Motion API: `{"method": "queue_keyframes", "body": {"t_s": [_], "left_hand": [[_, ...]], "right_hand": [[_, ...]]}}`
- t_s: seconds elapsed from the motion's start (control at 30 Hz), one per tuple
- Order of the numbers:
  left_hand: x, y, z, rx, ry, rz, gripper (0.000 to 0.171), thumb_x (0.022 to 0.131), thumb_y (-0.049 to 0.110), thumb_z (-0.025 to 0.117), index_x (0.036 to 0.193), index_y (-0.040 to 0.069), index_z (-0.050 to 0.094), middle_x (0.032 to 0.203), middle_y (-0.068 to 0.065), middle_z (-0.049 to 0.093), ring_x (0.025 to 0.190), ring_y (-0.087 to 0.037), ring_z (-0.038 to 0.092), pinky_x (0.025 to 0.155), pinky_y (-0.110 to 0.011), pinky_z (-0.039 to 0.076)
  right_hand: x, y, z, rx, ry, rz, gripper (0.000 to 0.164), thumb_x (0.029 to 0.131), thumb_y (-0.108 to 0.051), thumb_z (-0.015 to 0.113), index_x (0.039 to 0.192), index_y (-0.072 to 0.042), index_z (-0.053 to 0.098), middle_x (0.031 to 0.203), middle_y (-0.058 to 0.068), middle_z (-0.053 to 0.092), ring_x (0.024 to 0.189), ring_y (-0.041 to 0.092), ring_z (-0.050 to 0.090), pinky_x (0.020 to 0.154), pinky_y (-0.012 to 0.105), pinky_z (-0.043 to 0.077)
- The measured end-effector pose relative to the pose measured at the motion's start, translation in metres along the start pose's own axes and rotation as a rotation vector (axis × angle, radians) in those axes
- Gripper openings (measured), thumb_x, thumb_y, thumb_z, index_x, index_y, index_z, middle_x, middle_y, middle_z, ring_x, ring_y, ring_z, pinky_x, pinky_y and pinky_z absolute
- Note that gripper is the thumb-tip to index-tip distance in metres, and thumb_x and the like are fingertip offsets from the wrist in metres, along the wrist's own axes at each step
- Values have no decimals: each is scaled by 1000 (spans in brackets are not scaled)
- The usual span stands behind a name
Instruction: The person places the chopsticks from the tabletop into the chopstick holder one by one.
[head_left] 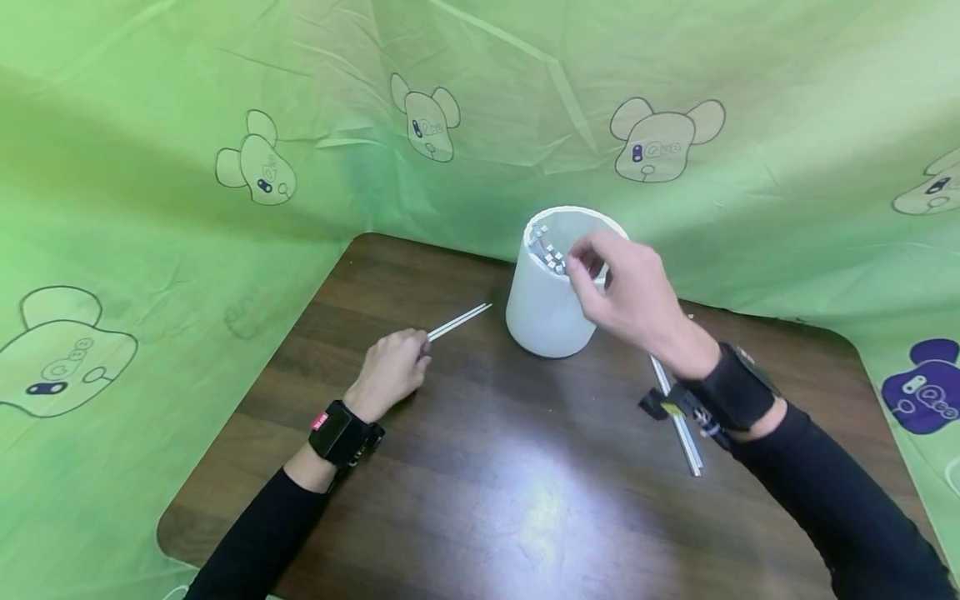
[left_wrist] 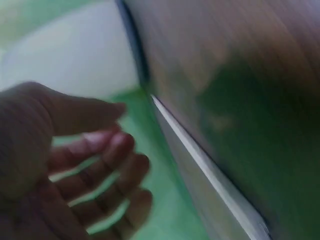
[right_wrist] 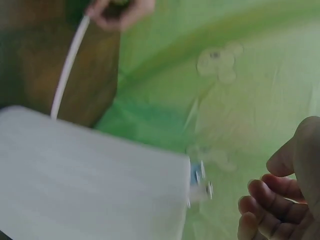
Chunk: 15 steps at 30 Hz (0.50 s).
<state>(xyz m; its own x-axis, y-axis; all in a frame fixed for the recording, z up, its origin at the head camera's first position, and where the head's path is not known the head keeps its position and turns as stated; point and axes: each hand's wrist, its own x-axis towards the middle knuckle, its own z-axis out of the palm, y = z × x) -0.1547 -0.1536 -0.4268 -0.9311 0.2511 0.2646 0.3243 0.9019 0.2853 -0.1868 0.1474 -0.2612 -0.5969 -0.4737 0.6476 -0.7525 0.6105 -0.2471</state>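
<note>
A white, bucket-shaped container (head_left: 551, 308) stands toward the back of the table. Against the inside of its left wall lean several thin pieces with small whitish ends (head_left: 553, 258). Over the container's right rim is my right hand (head_left: 633, 287), its fingers loosely curled and nothing showing between thumb and fingertips. My left hand (head_left: 393, 367) is low over the table at the near end of a pair of thin white sticks (head_left: 459, 322). In the blurred left wrist view the sticks (left_wrist: 200, 165) run beside my curled fingers, with a gap between.
More long white sticks (head_left: 684, 433) lie on the right of the table, partly covered by my right wrist and its strap. The brown wooden table (head_left: 480, 500) has rounded corners. A green curtain (head_left: 517, 100) printed with animal heads hangs around it, close behind the container.
</note>
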Motion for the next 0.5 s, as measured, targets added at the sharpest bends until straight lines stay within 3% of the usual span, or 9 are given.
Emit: {"method": "queue_keyframes", "body": {"t_s": [0.1,0.2,0.37,0.5], "left_hand": [[-1,-18,1,57,-28,-101,13,73,12,68,72,11,56,69,-3,57,61,-24,57,48,-37,42],[-3,-30,2,62,-71,-159,13,72,12,67,70,10,54,67,-5,56,58,-25,54,44,-36,39],[-5,-38,6,38,-90,-186,10,75,12,66,71,10,57,68,-5,57,58,-25,55,42,-34,37],[-7,-37,8,33,-75,-181,14,77,14,67,70,9,56,68,-6,56,60,-26,56,43,-35,39]], "right_hand": [[-21,-15,4,8,-10,-94,8,81,-10,55,85,-5,61,74,0,61,68,8,55,57,16,43],[-41,-31,9,34,-22,-167,9,81,-10,53,83,-6,60,75,-1,60,70,7,55,62,16,46],[-72,-54,21,113,-81,-201,8,80,-8,53,84,-8,60,76,-6,57,73,3,54,67,14,47],[-92,-66,29,112,-124,-191,9,78,-7,56,85,-12,59,76,-9,55,71,1,51,64,13,45]]}}
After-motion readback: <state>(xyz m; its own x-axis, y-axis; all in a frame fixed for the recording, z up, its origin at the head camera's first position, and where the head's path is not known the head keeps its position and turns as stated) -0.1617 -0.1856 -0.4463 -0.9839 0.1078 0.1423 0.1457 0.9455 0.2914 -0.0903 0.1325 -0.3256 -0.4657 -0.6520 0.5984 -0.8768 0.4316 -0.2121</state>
